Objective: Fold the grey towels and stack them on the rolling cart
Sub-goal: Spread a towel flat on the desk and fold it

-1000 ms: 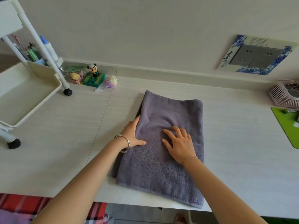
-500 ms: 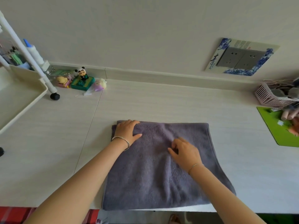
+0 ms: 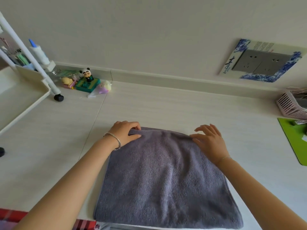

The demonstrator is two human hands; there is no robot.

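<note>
Lying square to wall [image 3: 149, 30]: grey towel [image 3: 166, 176]

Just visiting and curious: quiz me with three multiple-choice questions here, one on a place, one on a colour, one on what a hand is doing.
1. Where is the panda figurine?
A) on the grey towel
B) on a green box by the wall
C) on the floor
2. The mat at right is:
A) red
B) green
C) black
3. The left hand is:
A) raised in the air
B) holding a cup
C) gripping the towel's far corner
1 B: it stands atop the box. 2 B: it is bright green. 3 C: its fingers curl over the towel's edge.
</note>
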